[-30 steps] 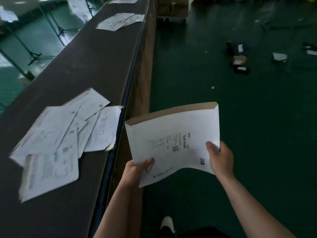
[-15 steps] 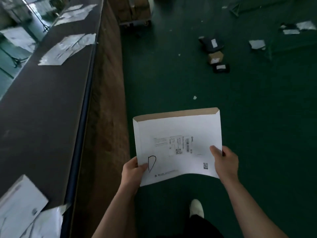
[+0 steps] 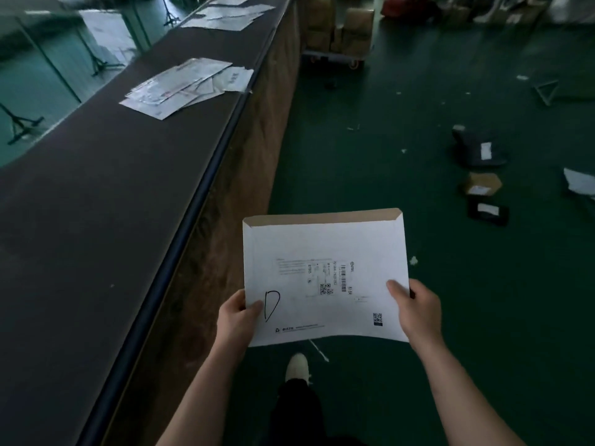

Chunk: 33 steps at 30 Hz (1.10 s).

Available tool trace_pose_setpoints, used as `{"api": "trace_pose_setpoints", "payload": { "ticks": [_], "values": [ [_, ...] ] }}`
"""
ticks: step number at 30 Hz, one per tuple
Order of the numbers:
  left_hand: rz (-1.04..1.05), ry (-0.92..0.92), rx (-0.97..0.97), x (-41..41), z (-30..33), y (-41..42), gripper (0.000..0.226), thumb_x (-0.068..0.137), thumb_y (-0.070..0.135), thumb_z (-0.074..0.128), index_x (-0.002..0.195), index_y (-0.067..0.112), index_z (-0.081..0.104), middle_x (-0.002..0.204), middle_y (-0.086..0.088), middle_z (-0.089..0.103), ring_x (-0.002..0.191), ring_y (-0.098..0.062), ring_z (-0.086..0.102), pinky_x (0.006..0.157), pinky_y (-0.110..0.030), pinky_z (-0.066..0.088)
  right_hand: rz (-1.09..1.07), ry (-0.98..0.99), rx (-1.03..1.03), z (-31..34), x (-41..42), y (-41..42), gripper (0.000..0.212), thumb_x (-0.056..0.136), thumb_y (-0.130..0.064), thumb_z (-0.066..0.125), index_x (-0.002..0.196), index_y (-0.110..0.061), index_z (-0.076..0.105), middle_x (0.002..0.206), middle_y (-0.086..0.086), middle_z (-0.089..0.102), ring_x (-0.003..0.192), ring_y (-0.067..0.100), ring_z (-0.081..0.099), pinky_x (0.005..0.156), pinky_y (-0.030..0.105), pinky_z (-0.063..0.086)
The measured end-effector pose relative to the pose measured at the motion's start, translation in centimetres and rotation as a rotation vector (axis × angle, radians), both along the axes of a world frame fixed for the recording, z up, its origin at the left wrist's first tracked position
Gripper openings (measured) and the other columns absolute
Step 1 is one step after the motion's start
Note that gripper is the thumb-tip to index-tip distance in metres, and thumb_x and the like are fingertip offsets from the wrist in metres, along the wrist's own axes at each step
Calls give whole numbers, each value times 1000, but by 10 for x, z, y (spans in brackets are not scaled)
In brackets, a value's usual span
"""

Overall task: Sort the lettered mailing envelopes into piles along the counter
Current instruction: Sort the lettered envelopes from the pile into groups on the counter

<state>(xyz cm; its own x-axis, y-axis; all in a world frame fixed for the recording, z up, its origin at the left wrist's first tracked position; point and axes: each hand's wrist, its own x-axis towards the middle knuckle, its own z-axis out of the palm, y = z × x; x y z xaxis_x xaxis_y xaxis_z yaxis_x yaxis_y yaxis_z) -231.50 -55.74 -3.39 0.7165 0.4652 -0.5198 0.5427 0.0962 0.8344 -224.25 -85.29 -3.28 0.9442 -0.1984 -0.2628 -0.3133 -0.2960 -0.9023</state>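
White envelope [image 3: 325,278] marked D held out over the green floor [image 3: 418,130], left hand [image 3: 238,317] pinching its lower left corner, right hand [image 3: 417,312] pinching its right edge, envelope piles [image 3: 186,86] on the dark surface [image 3: 96,204] to the left

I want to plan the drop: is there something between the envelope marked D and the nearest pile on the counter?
Nothing visible blocks it. The envelope, held by the left hand and right hand, is over the floor beside the counter. Only bare countertop lies before the nearest pile.
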Motion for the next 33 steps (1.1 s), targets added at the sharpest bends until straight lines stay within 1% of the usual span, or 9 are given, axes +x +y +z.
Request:
{"api": "trace_pose_setpoints", "payload": {
  "ticks": [3,6,11,14,20,22,25,29,33],
  "values": [
    [53,1,-32,78,10,30,18,98,9,61,106,25,66,96,-1,74,82,-24,74,58,-32,56,45,-13,-18,19,79,37,31,96,-22,67,69,-8,59,60,1,58,57,18,49,54,28,36],
    [54,-2,9,162,31,55,20,97,8,62,104,27,65,96,1,72,84,-22,71,60,-30,52,41,-11,0,35,154,59,31,95,-22,67,74,-2,60,65,13,60,58,19,51,55,29,38],
    [-58,-62,89,286,48,66,24,97,8,62,100,31,65,98,3,73,86,-18,71,62,-25,50,-59,12,62,24,259,62,34,95,-25,67,81,6,60,79,26,63,63,23,53,59,33,39],
    [-119,-61,93,375,39,53,22,96,7,62,98,28,66,94,4,74,83,-15,72,58,-20,51,-147,34,115,2,343,51,31,94,-23,69,84,6,62,84,25,67,67,26,58,63,35,43],
    [-163,30,50,552,28,28,19,97,8,62,104,24,65,104,-2,74,91,-24,74,74,-41,61,-199,107,202,-21,527,26,15,95,-24,69,88,-11,68,90,11,71,80,30,67,73,42,55],
    [-150,24,84,596,38,30,17,98,10,61,103,27,63,105,-2,73,94,-24,73,77,-41,59,-159,132,220,-13,585,27,11,96,-23,68,90,-14,68,93,11,71,82,31,67,72,40,54],
    [-43,18,175,659,49,51,14,100,15,59,103,28,60,101,0,71,88,-20,72,67,-34,55,-69,146,249,6,677,45,8,96,-20,66,91,-15,71,92,12,72,82,34,69,70,39,52],
    [179,9,188,724,48,82,9,100,17,59,104,25,61,96,-1,72,80,-20,73,60,-32,55,178,171,315,27,768,96,9,94,-11,67,92,-13,76,87,7,78,74,24,71,63,31,52],
    [323,9,114,792,30,115,3,100,19,61,100,21,63,96,-7,73,82,-27,74,68,-44,61,434,215,266,21,844,147,17,94,-11,68,106,-21,76,99,-3,79,92,17,73,69,28,54]
  ]
}}
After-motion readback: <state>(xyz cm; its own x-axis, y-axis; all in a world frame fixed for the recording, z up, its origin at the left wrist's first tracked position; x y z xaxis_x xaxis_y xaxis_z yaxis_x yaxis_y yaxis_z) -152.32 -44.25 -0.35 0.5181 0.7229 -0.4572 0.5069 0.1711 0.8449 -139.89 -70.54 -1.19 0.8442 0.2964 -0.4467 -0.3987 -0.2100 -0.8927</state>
